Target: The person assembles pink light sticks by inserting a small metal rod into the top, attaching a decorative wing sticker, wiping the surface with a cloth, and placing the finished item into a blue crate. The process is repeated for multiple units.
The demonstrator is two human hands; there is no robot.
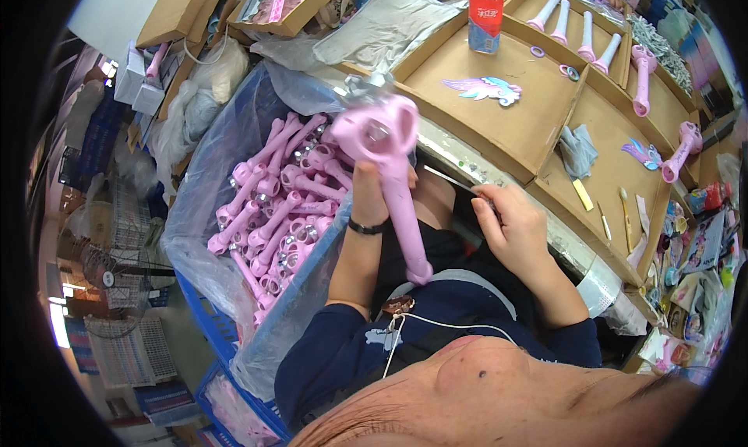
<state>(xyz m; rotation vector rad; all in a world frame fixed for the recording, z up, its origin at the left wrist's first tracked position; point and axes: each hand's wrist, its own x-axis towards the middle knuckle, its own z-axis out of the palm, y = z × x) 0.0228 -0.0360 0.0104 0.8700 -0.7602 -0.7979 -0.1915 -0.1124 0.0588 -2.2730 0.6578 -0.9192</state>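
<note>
My left hand [372,193], with a dark band at its wrist, grips a pink plastic toy wand handle [403,213]. The handle's open-work head points away from me and its narrow end hangs over my lap. Behind that head is a blurred silvery part [368,90]; whether it is attached, I cannot tell. In my right hand [514,228] is a thin tool [447,178] with a narrow light shaft pointing toward the wand. Its handle is hidden by my fingers, and its tip lies apart from the wand.
At left, a blue crate lined with clear plastic [198,213] holds many pink wands [274,207]. Cardboard trays [526,119] cover the bench, with a red-labelled bottle [485,17], a winged cutout [485,90], a grey cloth [577,150] and brushes [626,219]. A fan [111,277] stands far left.
</note>
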